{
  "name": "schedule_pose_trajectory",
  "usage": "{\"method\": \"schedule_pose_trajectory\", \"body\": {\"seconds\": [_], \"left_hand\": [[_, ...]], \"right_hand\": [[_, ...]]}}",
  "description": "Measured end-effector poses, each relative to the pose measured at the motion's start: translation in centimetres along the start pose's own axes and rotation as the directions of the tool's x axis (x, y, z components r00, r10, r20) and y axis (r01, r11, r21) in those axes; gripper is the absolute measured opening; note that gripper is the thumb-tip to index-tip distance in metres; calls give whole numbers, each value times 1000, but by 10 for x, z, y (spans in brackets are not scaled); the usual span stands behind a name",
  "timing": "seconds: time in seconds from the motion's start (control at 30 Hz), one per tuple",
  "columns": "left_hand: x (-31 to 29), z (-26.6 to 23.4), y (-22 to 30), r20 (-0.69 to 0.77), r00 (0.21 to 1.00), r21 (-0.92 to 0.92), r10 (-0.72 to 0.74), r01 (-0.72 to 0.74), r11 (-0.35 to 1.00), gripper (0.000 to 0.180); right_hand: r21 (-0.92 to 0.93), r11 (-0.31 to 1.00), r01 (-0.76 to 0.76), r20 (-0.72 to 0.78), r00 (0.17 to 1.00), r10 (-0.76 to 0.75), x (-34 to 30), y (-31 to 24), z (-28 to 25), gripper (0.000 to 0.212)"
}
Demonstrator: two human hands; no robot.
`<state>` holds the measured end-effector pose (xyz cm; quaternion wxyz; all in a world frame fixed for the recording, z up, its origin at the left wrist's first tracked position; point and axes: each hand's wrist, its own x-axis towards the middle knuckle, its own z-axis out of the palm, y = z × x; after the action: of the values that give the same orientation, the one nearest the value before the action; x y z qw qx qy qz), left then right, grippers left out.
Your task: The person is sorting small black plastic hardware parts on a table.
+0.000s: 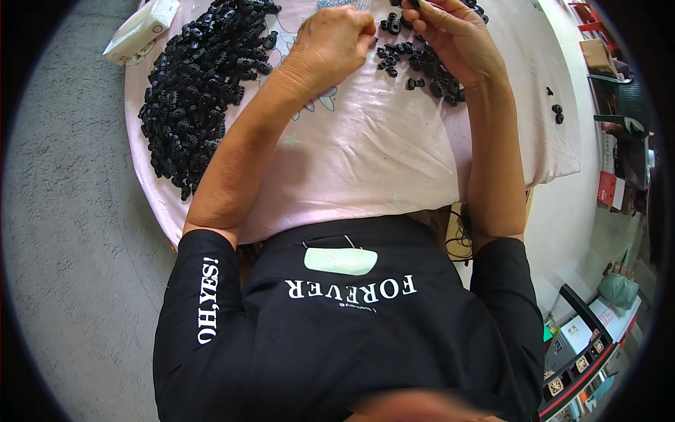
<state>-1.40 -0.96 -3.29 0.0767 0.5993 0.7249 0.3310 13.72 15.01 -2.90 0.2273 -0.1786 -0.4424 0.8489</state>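
Observation:
My left hand (336, 43) is over the table's far middle, fingers curled in and pressed together; anything between them is hidden. Just beyond it, cut off by the top edge, lies a clear, bluish, glinting heap or bag (343, 4). At the far right my right hand (460, 43) pinches a small black plastic piece (414, 3) between thumb and fingers. Beneath and beside that hand spreads a loose group of small black plastic parts (437, 76). A much larger pile of small ridged black plastic parts (186, 98) covers the table's left side, left of my left forearm.
A pale pink patterned cloth (358, 155) covers the table. A white box (143, 32) sits at its far left edge. Stray black parts (557, 114) lie toward the right edge. Dark cables (460, 232) hang by my right elbow. Boxes and shelves (612, 186) stand farther right.

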Motion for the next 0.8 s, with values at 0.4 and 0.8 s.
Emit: {"method": "schedule_pose_trajectory", "body": {"seconds": [0.4, 0.8], "left_hand": [[7, -10, 4, -86, 996, -98, -9, 1, 995, 11], [15, -17, 6, 44, 989, -644, -143, 137, 753, 7]], "right_hand": [[-102, 995, 15, 68, 998, -8, -2, 5, 2, 15], [-178, 984, 6, 105, 994, 13, -4, 7, 6, 16]]}}
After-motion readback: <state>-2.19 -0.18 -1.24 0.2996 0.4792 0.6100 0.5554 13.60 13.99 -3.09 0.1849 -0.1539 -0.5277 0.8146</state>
